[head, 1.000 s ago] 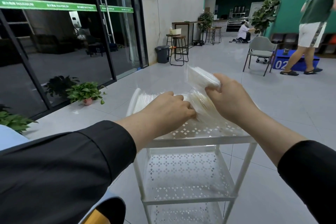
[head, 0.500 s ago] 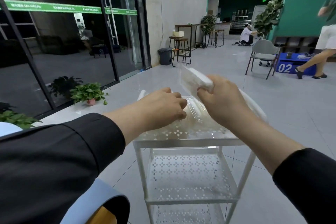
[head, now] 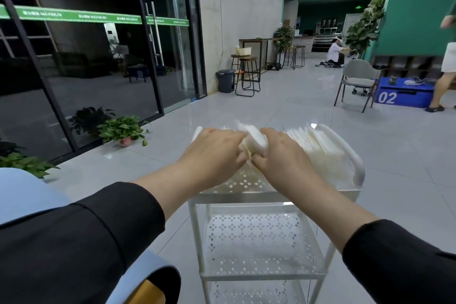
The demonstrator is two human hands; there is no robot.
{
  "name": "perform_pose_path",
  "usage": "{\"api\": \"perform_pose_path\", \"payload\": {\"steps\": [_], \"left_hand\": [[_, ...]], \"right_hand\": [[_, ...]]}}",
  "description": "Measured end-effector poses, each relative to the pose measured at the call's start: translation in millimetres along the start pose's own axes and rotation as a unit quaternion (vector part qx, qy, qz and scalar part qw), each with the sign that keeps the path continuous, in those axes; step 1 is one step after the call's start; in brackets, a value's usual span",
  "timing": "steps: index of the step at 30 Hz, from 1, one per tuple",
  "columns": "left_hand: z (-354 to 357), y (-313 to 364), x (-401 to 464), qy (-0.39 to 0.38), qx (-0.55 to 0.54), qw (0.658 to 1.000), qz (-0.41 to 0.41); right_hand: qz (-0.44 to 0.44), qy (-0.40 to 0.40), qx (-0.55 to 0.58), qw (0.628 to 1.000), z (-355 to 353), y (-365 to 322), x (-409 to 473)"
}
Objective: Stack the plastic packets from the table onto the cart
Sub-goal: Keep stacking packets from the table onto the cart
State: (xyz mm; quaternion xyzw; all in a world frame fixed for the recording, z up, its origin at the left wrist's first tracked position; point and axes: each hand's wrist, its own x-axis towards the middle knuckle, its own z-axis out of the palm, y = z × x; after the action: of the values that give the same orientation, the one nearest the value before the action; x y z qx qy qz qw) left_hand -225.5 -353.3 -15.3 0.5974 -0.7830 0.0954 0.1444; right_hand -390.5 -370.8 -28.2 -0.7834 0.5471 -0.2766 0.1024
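Fingers of both hands curl around one white plastic packet at the centre of the frame: the left hand grips its left side, the right hand its right side, and the knuckles of the two hands nearly meet below it. The packet is held just above the top shelf of the white cart; whether it touches the shelf cannot be told, as the picture is blurred there. To the right of the hands, a row of more packets stands on edge on the same shelf, reaching toward the cart's curved white handle at the right rim. The near edge of the top shelf runs below the wrists, and two perforated lower shelves show beneath it. Grey tiled floor lies open beyond the cart, up the middle of the frame. At left centre a potted plant stands by the glass wall. A grey chair and a blue box marked 02 sit at right centre, well apart from the cart.
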Motion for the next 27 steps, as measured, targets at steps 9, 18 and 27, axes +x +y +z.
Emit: {"api": "perform_pose_path", "payload": {"steps": [9,18,27], "left_hand": [[-12,28,33,-0.048,-0.154,0.962,-0.222],[-15,28,55,-0.092,-0.144,0.949,-0.266],[-17,25,53,-0.060,-0.163,0.946,-0.275]], "right_hand": [[-0.032,-0.027,0.016,0.999,3,4,-5],[-0.084,-0.080,0.060,0.991,-7,19,-13],[-0.143,-0.035,-0.181,0.972,-28,44,3]]}}
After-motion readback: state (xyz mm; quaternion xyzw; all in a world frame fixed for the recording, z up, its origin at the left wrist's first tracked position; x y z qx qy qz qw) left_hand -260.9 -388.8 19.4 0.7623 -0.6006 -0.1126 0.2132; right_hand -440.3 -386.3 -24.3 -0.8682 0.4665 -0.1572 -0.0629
